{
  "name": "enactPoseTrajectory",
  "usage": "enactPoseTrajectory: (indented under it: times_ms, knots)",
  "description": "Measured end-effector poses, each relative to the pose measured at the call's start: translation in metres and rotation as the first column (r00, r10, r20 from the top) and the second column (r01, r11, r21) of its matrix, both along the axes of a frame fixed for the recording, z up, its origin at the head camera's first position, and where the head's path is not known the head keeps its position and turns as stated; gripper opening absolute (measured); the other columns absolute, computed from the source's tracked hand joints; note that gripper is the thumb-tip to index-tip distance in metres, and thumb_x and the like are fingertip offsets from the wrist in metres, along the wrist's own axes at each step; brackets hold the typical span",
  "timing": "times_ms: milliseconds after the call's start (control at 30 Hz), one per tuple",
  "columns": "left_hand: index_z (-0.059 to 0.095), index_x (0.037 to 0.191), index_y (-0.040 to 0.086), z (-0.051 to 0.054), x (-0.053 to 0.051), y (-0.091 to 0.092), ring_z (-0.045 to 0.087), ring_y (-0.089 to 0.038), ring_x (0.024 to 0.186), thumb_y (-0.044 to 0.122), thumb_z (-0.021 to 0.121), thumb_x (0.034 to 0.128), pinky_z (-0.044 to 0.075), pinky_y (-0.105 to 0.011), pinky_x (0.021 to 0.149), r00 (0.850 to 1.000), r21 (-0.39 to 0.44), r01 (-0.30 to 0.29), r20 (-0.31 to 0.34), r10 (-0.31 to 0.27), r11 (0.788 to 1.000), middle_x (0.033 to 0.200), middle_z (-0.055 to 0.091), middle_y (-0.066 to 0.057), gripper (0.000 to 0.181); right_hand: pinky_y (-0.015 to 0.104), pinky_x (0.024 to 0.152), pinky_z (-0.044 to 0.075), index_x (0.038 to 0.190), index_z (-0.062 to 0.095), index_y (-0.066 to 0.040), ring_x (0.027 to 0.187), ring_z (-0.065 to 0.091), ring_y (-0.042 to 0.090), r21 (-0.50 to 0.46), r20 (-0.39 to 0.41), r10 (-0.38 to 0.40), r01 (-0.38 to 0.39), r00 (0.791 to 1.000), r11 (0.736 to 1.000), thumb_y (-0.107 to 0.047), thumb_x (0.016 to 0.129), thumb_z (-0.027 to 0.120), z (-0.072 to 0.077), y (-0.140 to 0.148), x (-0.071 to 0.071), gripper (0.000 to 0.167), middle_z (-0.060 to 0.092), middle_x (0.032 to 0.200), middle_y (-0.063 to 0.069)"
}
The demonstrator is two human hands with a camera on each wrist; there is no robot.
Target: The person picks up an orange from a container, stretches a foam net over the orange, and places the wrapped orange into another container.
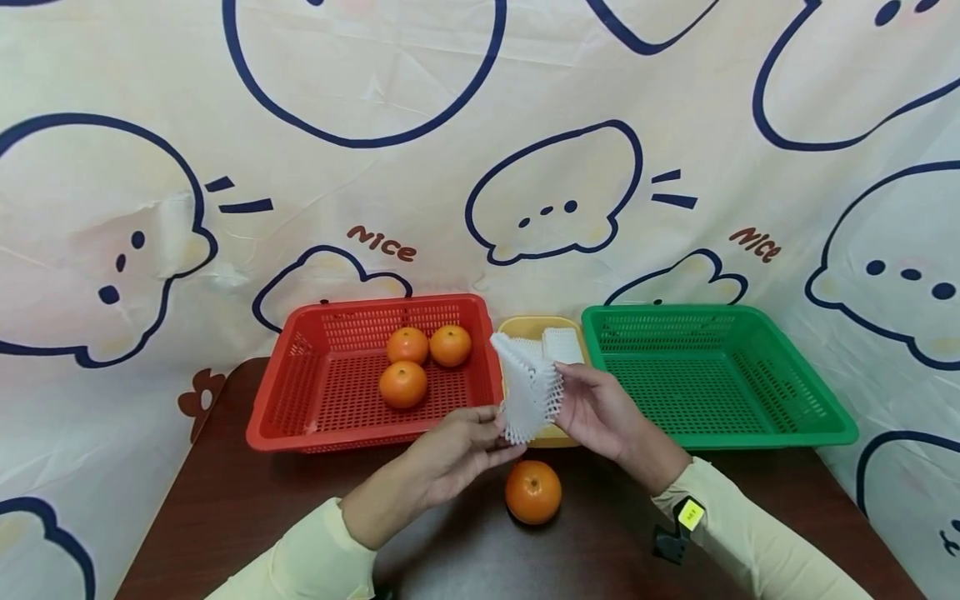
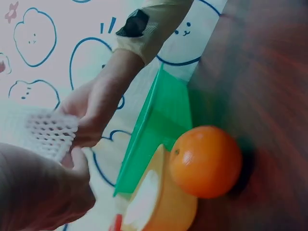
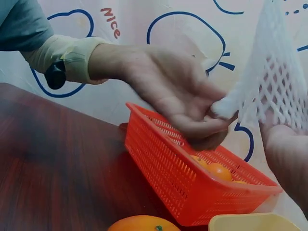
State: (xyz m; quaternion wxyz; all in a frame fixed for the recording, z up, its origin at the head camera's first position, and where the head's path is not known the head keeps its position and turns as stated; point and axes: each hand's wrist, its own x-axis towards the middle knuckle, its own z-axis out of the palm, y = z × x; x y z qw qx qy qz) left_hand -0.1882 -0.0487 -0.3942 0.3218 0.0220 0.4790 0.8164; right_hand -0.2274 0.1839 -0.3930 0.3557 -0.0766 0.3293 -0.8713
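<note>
Hiding fingers of the right hand point(image 1: 597, 408), which grips its side, a creased, diamond-holed white net point(image 1: 528, 390) sits between both hands, the left hand point(image 1: 467, 450) pinching its lower edge

Orange point(image 1: 533, 492) on tbl point(image 1: 247, 500) – tub point(image 1: 561, 437) behind, btwn L/R baskets point(image 1: 333, 437)

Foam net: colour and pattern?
The foam net is white with diamond mesh, clearest in the right wrist view.

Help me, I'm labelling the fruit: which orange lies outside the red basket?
The single orange on the dark table, nearer the person than the yellow container; the other three oranges sit grouped inside the red basket.
</note>
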Motion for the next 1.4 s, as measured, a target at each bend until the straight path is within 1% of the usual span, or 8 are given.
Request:
enactPoseTrajectory:
  times_ms: [100, 233, 433, 733, 900, 1067, 1267, 1400]
  knots:
    - [0.051, 0.138, -0.004, 0.003, -0.004, -0.002, 0.053, -0.027, 0.127, 0.007, 0.035, 0.1088, 0.042, -0.047, 0.117, 0.989, 0.096, -0.151, 0.010, 0.151, 0.984, 0.136, 0.056, -0.014, 0.035, 0.032, 0.106, 0.053, 0.148, 0.036, -0.011, 0.122, 0.063, 0.016, -0.024, 0.002, 0.044, -0.044, 0.999, 0.999, -0.022, 0.113, 0.029, -0.002, 0.002, 0.006, 0.037, 0.062, 0.137, 0.004]
    - [0.063, 0.101, 0.014, 0.006, -0.009, -0.003, 0.058, -0.017, 0.101, 0.014, 0.037, 0.1088, 0.048, -0.034, 0.096, 0.944, 0.229, -0.322, 0.008, 0.329, 0.919, 0.102, 0.065, 0.002, 0.027, 0.033, 0.105, 0.053, 0.141, 0.049, -0.009, 0.121, 0.066, 0.018, -0.036, -0.029, 0.148, -0.149, 0.989, 0.988, -0.021, 0.113, 0.028, -0.007, -0.001, 0.017, 0.037, 0.066, 0.134, 0.006]
    - [0.063, 0.104, 0.016, 0.001, -0.003, -0.001, 0.066, -0.010, 0.093, 0.019, 0.029, 0.1113, 0.054, -0.027, 0.085, 0.973, 0.305, -0.230, 0.042, 0.228, 0.924, 0.098, 0.069, 0.004, 0.035, 0.029, 0.105, 0.052, 0.138, 0.054, -0.007, 0.120, 0.065, 0.016, -0.139, -0.107, 0.132, -0.146, 0.985, 0.979, -0.020, 0.113, 0.030, -0.010, -0.001, 0.022, 0.037, 0.066, 0.134, 0.005]
    - [0.061, 0.117, 0.013, -0.014, 0.021, 0.010, 0.071, -0.007, 0.096, 0.032, 0.038, 0.1112, 0.058, -0.024, 0.084, 1.000, 0.209, -0.024, 0.019, 0.021, 0.978, 0.104, 0.074, 0.004, 0.030, 0.036, 0.116, 0.044, 0.144, 0.044, -0.013, 0.130, 0.058, 0.019, -0.284, -0.136, 0.041, -0.079, 0.990, 0.956, -0.032, 0.112, 0.010, -0.010, 0.007, 0.023, 0.051, 0.059, 0.142, 0.004]
    - [0.068, 0.115, 0.014, -0.015, 0.016, 0.009, 0.070, -0.005, 0.098, 0.025, 0.046, 0.1102, 0.057, -0.022, 0.087, 0.994, 0.245, -0.099, -0.016, 0.106, 0.964, 0.106, 0.075, 0.005, 0.025, 0.031, 0.108, 0.050, 0.140, 0.049, -0.011, 0.123, 0.061, 0.015, -0.173, -0.154, 0.107, -0.133, 0.982, 0.976, -0.028, 0.114, 0.019, -0.015, 0.009, 0.030, 0.043, 0.062, 0.136, 0.003]
    - [0.067, 0.100, 0.025, -0.016, 0.007, 0.006, 0.062, -0.005, 0.097, 0.024, 0.042, 0.1111, 0.049, -0.025, 0.092, 0.966, 0.269, -0.237, -0.039, 0.256, 0.934, 0.100, 0.070, 0.010, 0.027, 0.026, 0.096, 0.056, 0.134, 0.058, -0.007, 0.111, 0.066, 0.011, 0.069, -0.172, 0.128, -0.118, 0.977, 0.991, -0.022, 0.115, 0.027, -0.020, 0.011, 0.039, 0.039, 0.068, 0.124, 0.004]
    - [0.057, 0.101, 0.020, -0.029, 0.017, 0.012, 0.065, -0.009, 0.088, 0.029, 0.044, 0.1110, 0.054, -0.025, 0.075, 0.959, 0.015, -0.267, -0.089, 0.268, 0.963, 0.097, 0.065, 0.005, 0.019, 0.024, 0.092, 0.057, 0.133, 0.054, -0.006, 0.104, 0.067, 0.008, 0.304, -0.090, 0.024, 0.005, 0.996, 0.953, -0.024, 0.112, 0.043, -0.023, 0.014, 0.048, 0.030, 0.067, 0.120, 0.001]
    - [0.061, 0.107, 0.012, -0.040, 0.027, 0.019, 0.066, -0.008, 0.084, 0.031, 0.047, 0.1092, 0.055, -0.026, 0.072, 0.960, -0.135, -0.276, -0.090, 0.265, 0.952, 0.093, 0.067, 0.004, 0.024, 0.027, 0.093, 0.058, 0.132, 0.055, -0.006, 0.108, 0.068, 0.010, 0.340, -0.098, -0.031, 0.063, 0.995, 0.938, -0.025, 0.112, 0.042, -0.029, 0.016, 0.050, 0.031, 0.070, 0.121, 0.002]
